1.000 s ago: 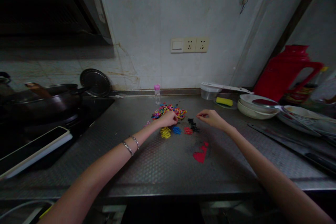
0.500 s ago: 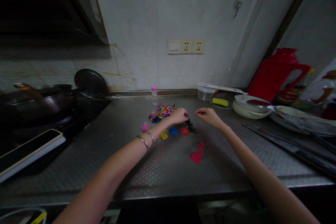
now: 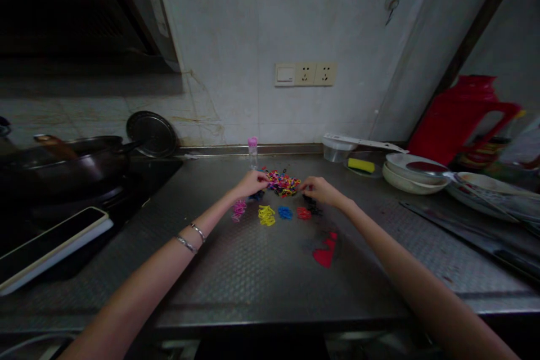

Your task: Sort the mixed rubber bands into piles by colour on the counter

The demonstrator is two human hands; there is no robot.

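A mixed heap of small colourful rubber bands [image 3: 283,183] lies on the metal counter [image 3: 236,287]. My left hand [image 3: 253,182] reaches its left edge, thumb and fingers pinched together. At the right edge of the heap is my right hand [image 3: 317,188], also pinched; what either hand holds is too small to make out. In front lie separate piles by colour: pink bands [image 3: 238,210], yellow bands [image 3: 266,215], blue bands [image 3: 285,212], red bands [image 3: 304,213] and black bands [image 3: 315,210]. Dark blue bands [image 3: 256,196] show partly beneath my left hand.
Behind the heap stands a clear bottle with a pink cap [image 3: 252,145]. To the right are a yellow sponge [image 3: 361,166], stacked bowls [image 3: 411,181] and a red thermos [image 3: 455,124]. A pan [image 3: 84,171] and a phone-like device [image 3: 54,250] sit left. A red heart-shaped mark [image 3: 324,257] lies nearer.
My left hand has moved left, from the black pile to the left side of the mixed heap. My right hand has shifted left to the heap's right edge. The view has turned slightly left.
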